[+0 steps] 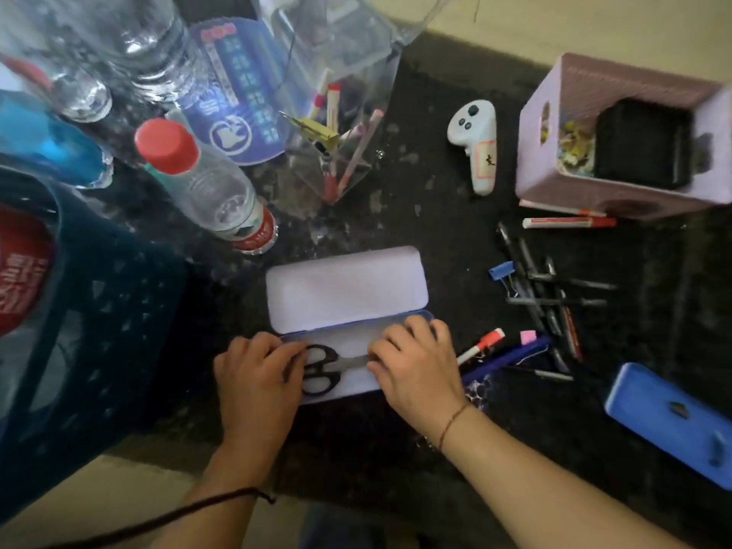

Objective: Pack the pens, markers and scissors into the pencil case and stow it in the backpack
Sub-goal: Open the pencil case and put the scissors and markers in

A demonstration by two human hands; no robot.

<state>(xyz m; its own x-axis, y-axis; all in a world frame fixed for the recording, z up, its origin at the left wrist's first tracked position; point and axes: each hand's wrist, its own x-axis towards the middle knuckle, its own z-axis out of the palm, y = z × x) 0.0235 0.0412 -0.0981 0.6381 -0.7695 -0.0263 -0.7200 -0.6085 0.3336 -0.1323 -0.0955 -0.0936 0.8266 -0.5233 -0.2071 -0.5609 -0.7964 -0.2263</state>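
Dark speckled countertop, and you've got only the scissors in the open pencil case so far, left hand and right hand resting on its ends with fingers curled, pens loose at 3 o'clock.

Bare desk lies open between the pencil case lid and the white controller. Left, a red-capped bottle and dark basket crowd close; right, scattered pens block the way.
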